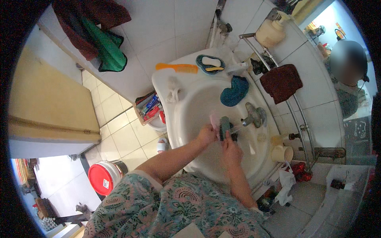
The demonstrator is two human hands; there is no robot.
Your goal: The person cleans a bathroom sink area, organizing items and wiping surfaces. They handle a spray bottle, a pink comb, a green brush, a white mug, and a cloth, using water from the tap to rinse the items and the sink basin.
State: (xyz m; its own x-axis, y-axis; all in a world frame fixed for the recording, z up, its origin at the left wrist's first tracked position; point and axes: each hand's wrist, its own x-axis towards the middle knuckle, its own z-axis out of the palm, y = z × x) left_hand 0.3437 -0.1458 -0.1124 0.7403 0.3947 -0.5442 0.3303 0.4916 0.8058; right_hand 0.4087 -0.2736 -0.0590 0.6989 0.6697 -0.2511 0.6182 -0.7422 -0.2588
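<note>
While L hand curls tight round pink item, R hand grips green item, index finger extended; green's long axis points away fr. wearer, tap to R.

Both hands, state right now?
Left hand: closed, apparently holding a pink item, kind unclear.
Right hand: touching a dark green item; whether closed around it cannot be told.

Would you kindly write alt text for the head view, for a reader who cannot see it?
A person's left hand holds a small pink item and the right hand a dark green item over a white washbasin, near its metal tap. A long orange item and an oval soap dish lie on the rim, with a teal cloth nearby.
</note>
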